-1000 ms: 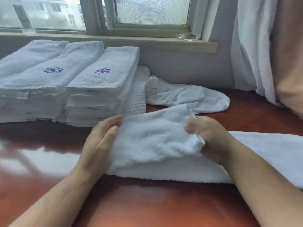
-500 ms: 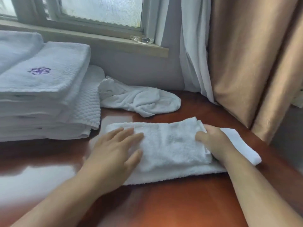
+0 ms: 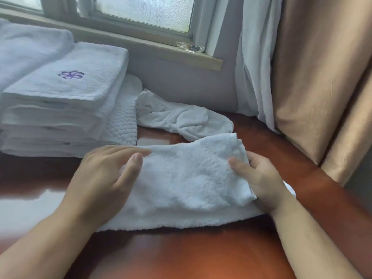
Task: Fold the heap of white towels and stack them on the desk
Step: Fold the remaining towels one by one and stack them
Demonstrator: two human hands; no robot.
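A partly folded white towel (image 3: 187,178) lies across the reddish wooden desk (image 3: 191,256) in front of me. My left hand (image 3: 104,178) rests on its left end with fingers straight and the thumb on top. My right hand (image 3: 259,178) grips the folded right end, thumb on top and fingers curled under the edge. Behind it lies a crumpled white towel (image 3: 185,119). At the left stands a stack of folded white towels (image 3: 66,91) with a purple emblem on top.
A waffle-textured white cloth (image 3: 122,121) leans against the stack's right side. White and tan curtains (image 3: 314,77) hang at the right, over the desk's far corner. A small glass dish (image 3: 190,47) sits on the window sill.
The top layer was laid over the towel. My left hand went from holding it to lying flat on it. My right hand now has its thumb on top of the right end.
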